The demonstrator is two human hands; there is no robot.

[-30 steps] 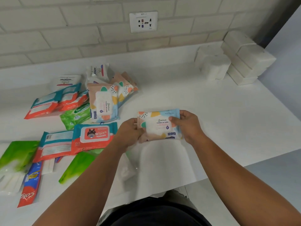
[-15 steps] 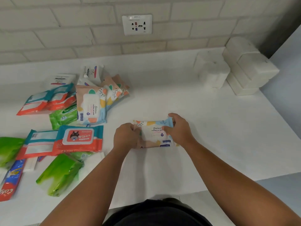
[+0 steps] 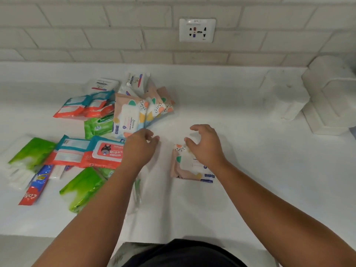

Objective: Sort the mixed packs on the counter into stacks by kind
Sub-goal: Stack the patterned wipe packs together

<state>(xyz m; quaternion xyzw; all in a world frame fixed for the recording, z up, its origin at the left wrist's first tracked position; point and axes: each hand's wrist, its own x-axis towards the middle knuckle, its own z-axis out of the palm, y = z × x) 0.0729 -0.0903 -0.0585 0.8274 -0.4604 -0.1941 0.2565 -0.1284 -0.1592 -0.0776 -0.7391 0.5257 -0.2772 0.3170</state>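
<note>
Pastel wipes pack (image 3: pixel 189 166): lies flat on the white counter (image 3: pixel 269 170), alone, to the right of the mixed heap and towards the front edge. My right hand (image 3: pixel 207 146) is over its far end, fingers arched and spread, closed round nothing; whether the palm touches the wrapper I cannot tell. My left hand (image 3: pixel 141 149) is apart from the right, to the left of the pack, fingers loosely curled and empty, beside the orange Wipes pack (image 3: pixel 105 153). Just beyond the left hand lies a matching pastel pack (image 3: pixel 129 120), label up, with fanned pastel packs (image 3: pixel 159 105) of the same print behind it. To its left is the green Sanicare pack (image 3: pixel 98 125); behind that, overlapping orange-and-teal packs (image 3: pixel 82 107). At the back of the heap are white packs, among them a Dove pack (image 3: pixel 137 80). Next to the orange Wipes pack is a face-down orange-and-teal pack (image 3: pixel 67 153). At front left are two green-and-clear packs (image 3: pixel 32 151) with a red-and-blue Colgate pack (image 3: pixel 35 186) between them. At far right, by the wall, are stacked white tissue packs (image 3: pixel 327 93). On the tiled wall is a wall socket (image 3: pixel 197 30).
</note>
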